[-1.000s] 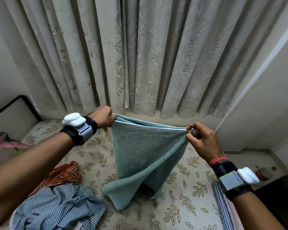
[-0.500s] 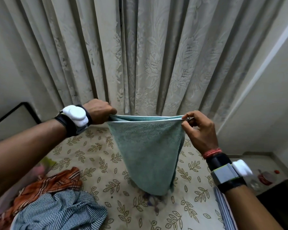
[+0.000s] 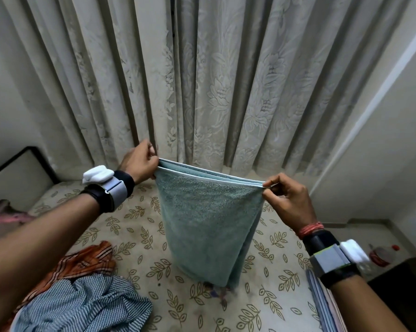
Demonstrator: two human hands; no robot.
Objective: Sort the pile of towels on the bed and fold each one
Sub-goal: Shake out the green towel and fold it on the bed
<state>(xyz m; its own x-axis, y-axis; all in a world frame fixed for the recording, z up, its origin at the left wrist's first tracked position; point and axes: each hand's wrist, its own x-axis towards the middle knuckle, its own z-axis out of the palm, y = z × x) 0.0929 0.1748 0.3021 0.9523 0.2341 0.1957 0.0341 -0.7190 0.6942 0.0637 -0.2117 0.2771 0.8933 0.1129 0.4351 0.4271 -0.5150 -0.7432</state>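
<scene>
Above the leaf-patterned bed (image 3: 140, 233), doubled teal towel (image 3: 209, 224) hanging lengthwise, left hand (image 3: 140, 164) and right hand (image 3: 288, 200) pinching its top corners, striped blue cloth (image 3: 82, 305) and orange cloth (image 3: 82, 262) lower left, possibly folded stack (image 3: 318, 305) at right edge.
</scene>
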